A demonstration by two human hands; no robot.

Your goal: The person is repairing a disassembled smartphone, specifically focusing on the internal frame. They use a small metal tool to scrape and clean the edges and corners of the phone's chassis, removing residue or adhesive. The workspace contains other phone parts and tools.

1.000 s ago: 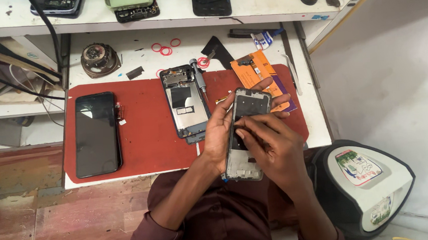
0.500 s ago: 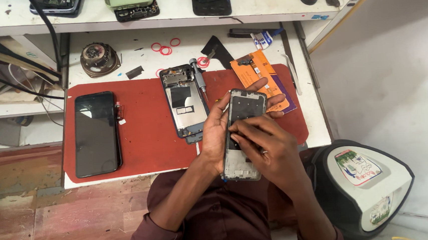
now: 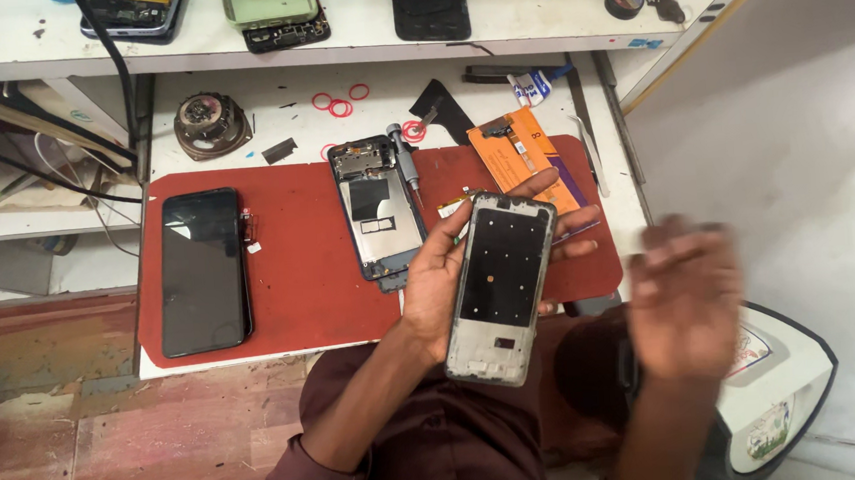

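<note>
My left hand holds a phone middle frame, a black panel with a pale rim, lying flat on its palm above the front edge of the red work mat. My right hand is blurred, lifted off to the right of the frame, fingers apart and holding nothing. An opened phone body with bare internals lies on the mat just left of the held frame. A small screwdriver rests beside it. A black phone screen lies at the mat's left end.
Orange packets and a black strip lie at the mat's back right. Red rings and a round metal part sit on the white bench. Several phones line the upper shelf. A white and black machine stands lower right.
My right hand has come off the phone frame and swung out to the right. The frame now lies uncovered on my left palm, slightly lower and more to the right.
</note>
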